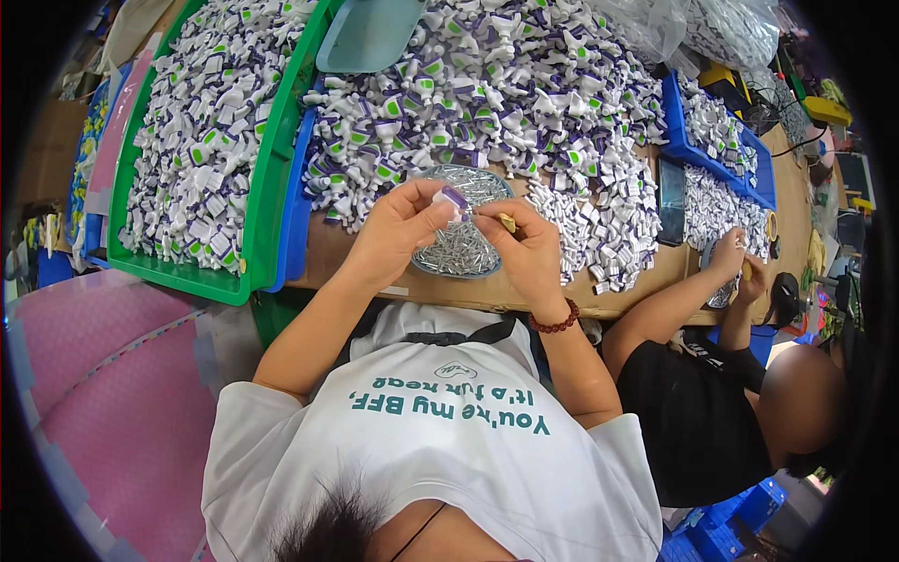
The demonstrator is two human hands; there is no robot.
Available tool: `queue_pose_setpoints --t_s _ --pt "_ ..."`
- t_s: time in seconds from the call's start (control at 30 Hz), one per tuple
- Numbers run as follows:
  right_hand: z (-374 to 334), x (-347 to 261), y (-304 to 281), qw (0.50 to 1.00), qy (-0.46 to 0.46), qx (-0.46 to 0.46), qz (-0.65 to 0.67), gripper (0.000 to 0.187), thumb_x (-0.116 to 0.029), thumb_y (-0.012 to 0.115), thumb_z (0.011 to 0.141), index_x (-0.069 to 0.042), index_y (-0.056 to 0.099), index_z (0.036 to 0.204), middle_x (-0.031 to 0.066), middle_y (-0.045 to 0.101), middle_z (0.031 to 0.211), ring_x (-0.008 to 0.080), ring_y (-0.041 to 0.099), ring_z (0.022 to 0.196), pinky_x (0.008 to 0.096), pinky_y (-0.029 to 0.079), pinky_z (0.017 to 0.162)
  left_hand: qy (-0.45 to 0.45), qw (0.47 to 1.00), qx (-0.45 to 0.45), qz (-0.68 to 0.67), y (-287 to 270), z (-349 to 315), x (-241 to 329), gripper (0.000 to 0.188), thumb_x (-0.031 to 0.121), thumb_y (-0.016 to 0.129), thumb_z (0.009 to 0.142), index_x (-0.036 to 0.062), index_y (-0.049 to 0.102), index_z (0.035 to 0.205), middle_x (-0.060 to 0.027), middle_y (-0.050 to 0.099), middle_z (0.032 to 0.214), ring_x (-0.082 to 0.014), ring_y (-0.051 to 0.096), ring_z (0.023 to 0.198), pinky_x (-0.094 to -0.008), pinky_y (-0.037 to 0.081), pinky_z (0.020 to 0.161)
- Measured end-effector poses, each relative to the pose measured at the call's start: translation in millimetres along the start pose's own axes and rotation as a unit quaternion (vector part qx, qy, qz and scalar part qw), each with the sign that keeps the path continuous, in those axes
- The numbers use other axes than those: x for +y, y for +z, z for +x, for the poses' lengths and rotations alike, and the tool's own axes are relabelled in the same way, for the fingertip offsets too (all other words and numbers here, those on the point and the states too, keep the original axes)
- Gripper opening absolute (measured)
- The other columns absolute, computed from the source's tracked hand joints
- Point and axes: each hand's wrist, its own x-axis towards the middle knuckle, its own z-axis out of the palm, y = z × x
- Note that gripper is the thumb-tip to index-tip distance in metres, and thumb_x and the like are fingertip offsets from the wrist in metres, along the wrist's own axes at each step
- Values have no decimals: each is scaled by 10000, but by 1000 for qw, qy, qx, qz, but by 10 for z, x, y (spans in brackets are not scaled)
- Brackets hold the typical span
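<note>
My left hand (398, 229) pinches a small white and purple plastic piece (452, 199) between thumb and fingers. Close beside it, my right hand (526, 245) is closed in a pinch, its fingertips almost at the piece; whatever they grip is too small to make out. Something yellow (507, 222) sits at the right fingers, perhaps a finger cover. Directly beneath both hands stands a bowl (456, 273) full of thin shiny metal pins (459, 245). Beyond it, a large heap of white, purple and green plastic pieces (524, 94) covers the table.
A green tray (265, 178) of similar pieces stands at left, against a blue tray edge (298, 187). Small white pieces (609, 229) lie right of the bowl. Farther right are a blue bin (688, 140), a phone-like dark slab (670, 201) and a co-worker's hands (735, 262).
</note>
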Motion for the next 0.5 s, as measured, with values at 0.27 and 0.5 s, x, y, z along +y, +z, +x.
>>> queue_pose_setpoints --t_s 0.27,0.5 --pt "-21 -16 34 999 -30 12 -25 107 -41 690 760 -36 677 865 58 603 797 168 559 744 260 431 655 24 998 -20 56 -8 -7 -36 236 108 633 862 26 563 1071 3 588 902 -25 509 767 -173 410 641" --pt "-37 -13 61 992 -94 39 -77 105 -10 674 756 -22 670 861 72 594 780 161 552 697 258 422 600 96 984 -21 152 36 -9 -59 215 85 633 853 21 571 1049 -5 597 928 -57 543 836 -205 445 755"
